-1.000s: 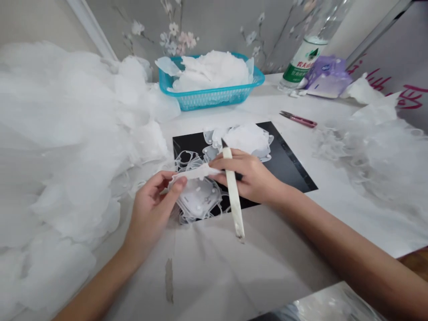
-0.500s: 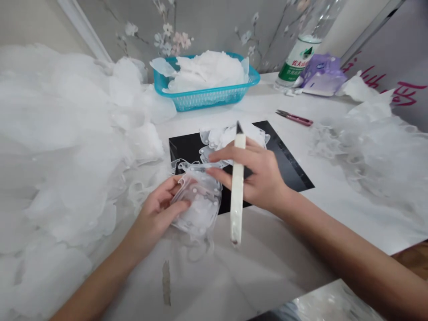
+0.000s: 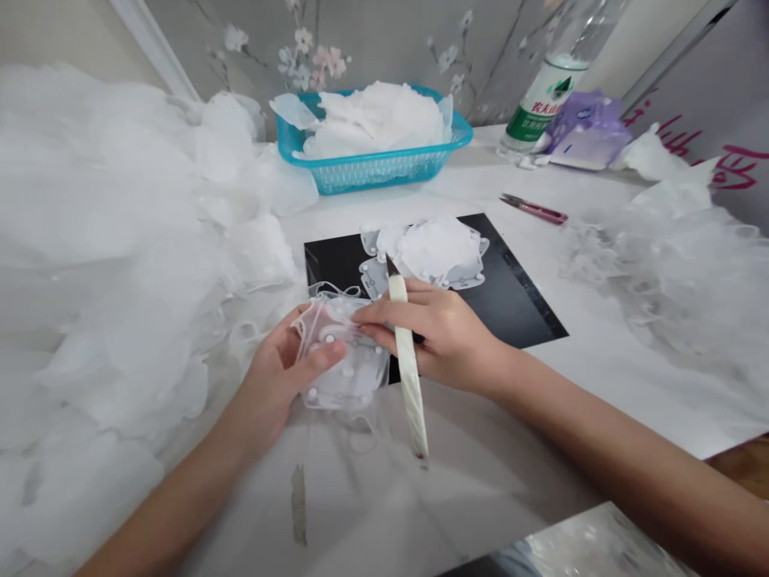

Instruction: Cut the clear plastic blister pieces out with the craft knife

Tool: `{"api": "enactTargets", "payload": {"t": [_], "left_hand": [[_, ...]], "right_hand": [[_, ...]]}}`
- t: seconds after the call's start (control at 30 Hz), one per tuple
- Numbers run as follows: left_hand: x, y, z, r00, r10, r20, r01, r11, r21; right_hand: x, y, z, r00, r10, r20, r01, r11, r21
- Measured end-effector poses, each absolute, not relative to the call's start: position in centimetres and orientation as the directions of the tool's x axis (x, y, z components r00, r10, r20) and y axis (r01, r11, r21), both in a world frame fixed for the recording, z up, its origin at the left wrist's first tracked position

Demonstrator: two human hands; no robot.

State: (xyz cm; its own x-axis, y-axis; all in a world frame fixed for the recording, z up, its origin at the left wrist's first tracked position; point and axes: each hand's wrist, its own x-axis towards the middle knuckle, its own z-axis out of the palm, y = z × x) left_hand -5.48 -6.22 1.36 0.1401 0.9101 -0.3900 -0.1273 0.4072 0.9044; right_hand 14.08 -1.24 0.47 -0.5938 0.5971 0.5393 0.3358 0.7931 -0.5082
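My left hand grips a clear, flexible plastic piece with small white dots, its thumb on top and its fingers behind. Thin clear loops stick out at the piece's top and bottom edges. My right hand holds a craft knife with a white wrapped handle, its dark pointed blade facing up and away. The right thumb and forefinger also touch the upper right edge of the plastic piece. Behind the hands, a stack of similar white pieces lies on a black mat.
A large heap of white translucent pieces fills the left side. At the back stands a blue basket of white pieces. To the right are thread snips, a water bottle, a purple packet and a pile of clear trimmings.
My right hand has moved down and left onto the edge of the plastic piece, uncovering the stack. The knife has tipped leftward at its blade end. The plastic piece has turned in my left hand.
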Motion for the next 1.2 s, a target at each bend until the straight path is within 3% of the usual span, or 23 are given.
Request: {"api": "enactTargets", "payload": {"t": [0.17,0.43,0.63,0.77,0.97,1.2], "left_hand": [[-5.1,-6.3,1.1,0.107,0.915,-0.389,-0.024,0.393,0.919],[-5.1,-6.5,1.2,0.101,0.933,-0.347,0.083,0.34,0.937],[-4.9,-6.5,1.8,0.173,0.939,-0.298,0.189,0.265,0.946],[-5.2,-6.5,1.4,0.193,0.939,-0.285,0.146,0.26,0.954],[-5.6,-6.8,0.7,0.181,0.934,-0.307,-0.004,0.313,0.95],[-4.7,-6.7,1.1,0.1,0.939,-0.33,0.038,0.327,0.944]], "right_hand": [[13.8,-1.7,0.4,-0.593,0.641,0.487,0.412,0.761,-0.501],[13.3,-2.5,0.3,-0.527,0.666,0.528,0.572,0.737,-0.359],[13.2,-2.7,0.7,-0.39,0.753,0.529,0.585,0.647,-0.489],[13.4,-2.5,0.9,-0.371,0.787,0.493,0.557,0.613,-0.56],[13.9,-1.8,0.8,-0.559,0.63,0.539,0.422,0.776,-0.469],[13.9,-2.1,0.7,-0.673,0.491,0.554,0.321,0.868,-0.379]]}}
